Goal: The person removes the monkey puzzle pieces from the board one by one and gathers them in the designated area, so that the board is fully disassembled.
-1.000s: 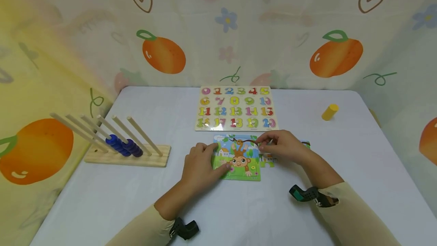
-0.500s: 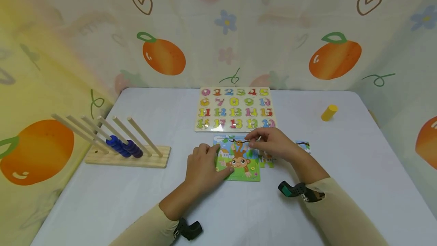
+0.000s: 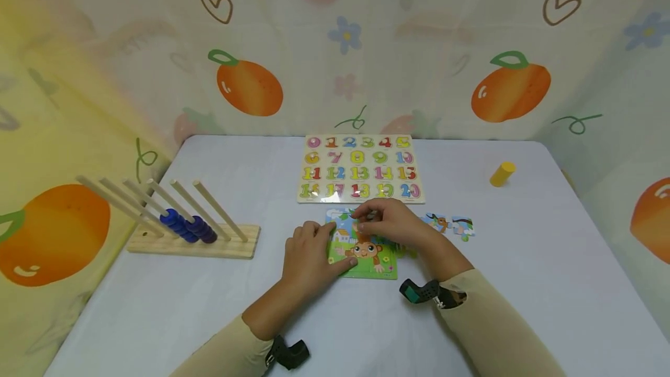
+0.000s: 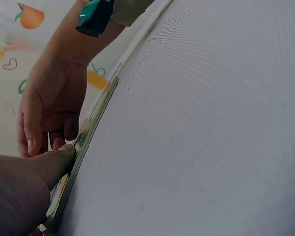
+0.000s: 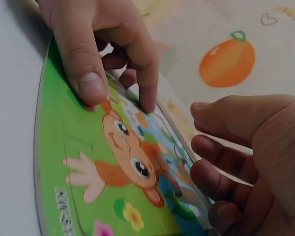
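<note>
A monkey jigsaw puzzle (image 3: 366, 270) in its square tray lies flat on the white table. My left hand (image 3: 309, 252) rests at its left edge. In the right wrist view the left thumb (image 5: 91, 88) presses on the picture, and the index fingertip touches it farther up. My right hand (image 3: 400, 226) is over the top of the puzzle, its fingers loosely bent. No piece shows between the right fingers (image 5: 211, 177) in the right wrist view. Loose puzzle pieces (image 3: 463, 227) lie to the right, partly hidden by the right hand.
A wooden number board (image 3: 361, 169) lies behind the puzzle. On the left stands a wooden peg rack (image 3: 238, 243) with blue beads (image 3: 178, 226) and purple beads (image 3: 201, 230). A yellow cylinder (image 3: 502, 174) stands at the back right. A printed cloth hangs behind the table.
My right hand has moved left, from the puzzle's right edge across its top, uncovering more loose pieces on the right. The left hand has stayed nearly in place on the puzzle.
</note>
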A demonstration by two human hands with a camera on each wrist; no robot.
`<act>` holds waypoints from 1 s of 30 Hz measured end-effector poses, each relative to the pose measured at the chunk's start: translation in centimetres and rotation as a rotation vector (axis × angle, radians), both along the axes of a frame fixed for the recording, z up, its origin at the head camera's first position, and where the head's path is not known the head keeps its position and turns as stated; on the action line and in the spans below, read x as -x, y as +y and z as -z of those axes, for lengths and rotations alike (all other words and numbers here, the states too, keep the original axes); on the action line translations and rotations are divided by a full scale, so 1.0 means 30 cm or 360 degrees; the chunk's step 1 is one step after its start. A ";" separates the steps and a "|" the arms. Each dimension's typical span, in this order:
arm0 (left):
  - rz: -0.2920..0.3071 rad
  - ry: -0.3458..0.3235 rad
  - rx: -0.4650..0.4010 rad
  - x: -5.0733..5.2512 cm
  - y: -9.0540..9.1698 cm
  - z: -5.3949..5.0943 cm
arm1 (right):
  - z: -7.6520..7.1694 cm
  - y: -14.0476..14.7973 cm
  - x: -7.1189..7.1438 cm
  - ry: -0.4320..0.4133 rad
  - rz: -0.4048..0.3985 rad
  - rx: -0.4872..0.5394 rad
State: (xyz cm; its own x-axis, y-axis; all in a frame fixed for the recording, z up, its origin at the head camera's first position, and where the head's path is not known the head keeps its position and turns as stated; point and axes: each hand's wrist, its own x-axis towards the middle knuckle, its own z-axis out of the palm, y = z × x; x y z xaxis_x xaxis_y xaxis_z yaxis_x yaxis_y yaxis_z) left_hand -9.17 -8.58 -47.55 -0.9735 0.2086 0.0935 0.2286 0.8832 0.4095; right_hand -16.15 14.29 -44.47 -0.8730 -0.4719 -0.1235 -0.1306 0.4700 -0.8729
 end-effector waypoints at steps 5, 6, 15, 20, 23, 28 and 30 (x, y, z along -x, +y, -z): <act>-0.0001 0.0010 -0.0034 0.004 -0.005 0.011 | 0.005 -0.008 0.004 -0.0030 -0.0001 -0.0043; -0.0002 0.0013 -0.0040 0.006 -0.006 0.014 | 0.008 -0.006 0.006 -0.0031 0.0008 -0.0062; 0.0008 0.0030 -0.0084 0.016 -0.021 0.029 | 0.019 0.006 0.019 -0.0092 -0.0045 -0.0114; 0.0019 0.0039 -0.0104 0.016 -0.026 0.030 | 0.018 0.015 0.029 -0.0048 -0.0149 -0.0156; 0.0027 0.0042 -0.0118 0.018 -0.025 0.031 | 0.012 0.021 0.033 -0.0019 -0.0208 -0.0196; 0.0031 0.0027 -0.0117 0.019 -0.024 0.030 | 0.008 0.021 0.036 0.0074 -0.0294 -0.0291; 0.0030 0.0025 -0.0114 0.017 -0.024 0.027 | 0.007 0.017 0.034 0.0116 -0.0321 -0.0316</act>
State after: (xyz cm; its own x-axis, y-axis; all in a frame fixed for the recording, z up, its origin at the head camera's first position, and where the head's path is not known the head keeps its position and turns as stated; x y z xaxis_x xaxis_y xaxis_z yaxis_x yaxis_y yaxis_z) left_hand -9.68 -9.30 -48.37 -0.9678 0.2192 0.1239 0.2518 0.8471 0.4679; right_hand -17.18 14.81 -44.67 -0.7740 -0.6095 -0.1713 -0.2975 0.5890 -0.7513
